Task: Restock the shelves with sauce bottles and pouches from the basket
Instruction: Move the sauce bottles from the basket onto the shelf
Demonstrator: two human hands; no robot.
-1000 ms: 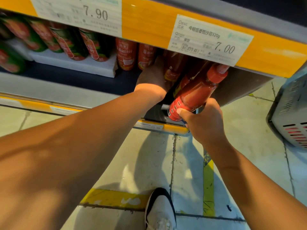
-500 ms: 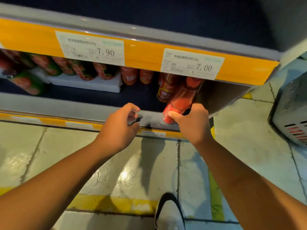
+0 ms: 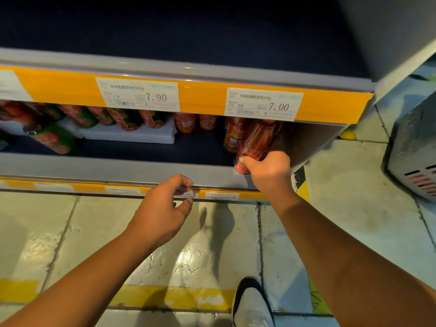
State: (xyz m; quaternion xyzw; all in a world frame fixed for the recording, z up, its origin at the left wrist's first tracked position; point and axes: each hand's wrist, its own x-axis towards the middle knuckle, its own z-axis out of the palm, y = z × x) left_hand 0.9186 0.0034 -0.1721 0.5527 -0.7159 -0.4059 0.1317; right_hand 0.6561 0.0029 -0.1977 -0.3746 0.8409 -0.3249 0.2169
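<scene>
Red and glossy, the sauce bottle [image 3: 256,142] I am shelving sits at the right end of the lower shelf [image 3: 118,167], under the price tag [image 3: 264,103] reading 7.00. My right hand [image 3: 269,172] wraps its base, fingers and thumb curled round the bottom end, which rests near the shelf's front lip. I judge I hold it by the base so I can push it back into the row without my knuckles meeting the shelf edge above.

The bottle's long axis runs from front to back and leans upward: base toward me, cap end pointing away into the shelf, hidden behind the yellow price strip [image 3: 200,95]. It lies just beside another red bottle [image 3: 232,138] to its left, apparently touching it.

My left hand [image 3: 165,208] hangs in front of the shelf lip, fingers loosely curled, holding nothing, probably free to steady things or fetch more stock. The basket is not in view. Green-capped bottles [image 3: 99,116] on a white block fill the left part.
</scene>
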